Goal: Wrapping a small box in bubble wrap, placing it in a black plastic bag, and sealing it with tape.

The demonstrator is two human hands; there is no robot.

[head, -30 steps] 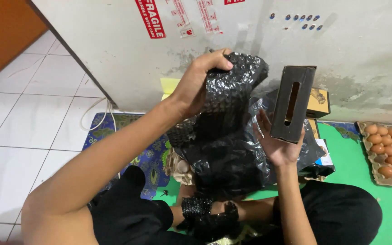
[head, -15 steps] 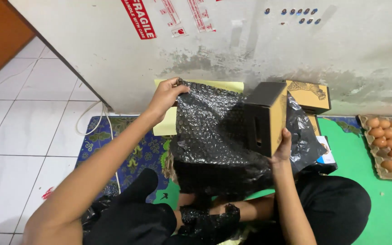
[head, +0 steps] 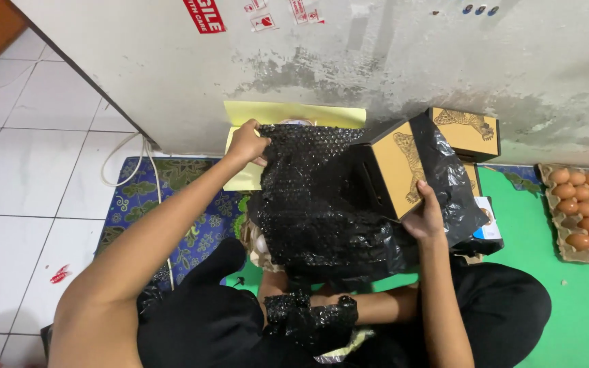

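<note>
Pinching the far edge of the black bubble wrap (head: 315, 197), the left hand (head: 245, 142) sits at about ten o'clock from the sheet's middle. At three o'clock the right hand (head: 425, 217) clasps the tan box (head: 398, 167), which lies tilted on the wrap. A second box (head: 468, 133) stands against the wall; an egg tray (head: 584, 211) sits far right.

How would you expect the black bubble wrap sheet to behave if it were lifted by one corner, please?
The black bubble wrap would probably flop: it already sags and creases where the left hand pinches its corner. It looks light for its spread. It may drag against the tan box held in the right hand.
</note>
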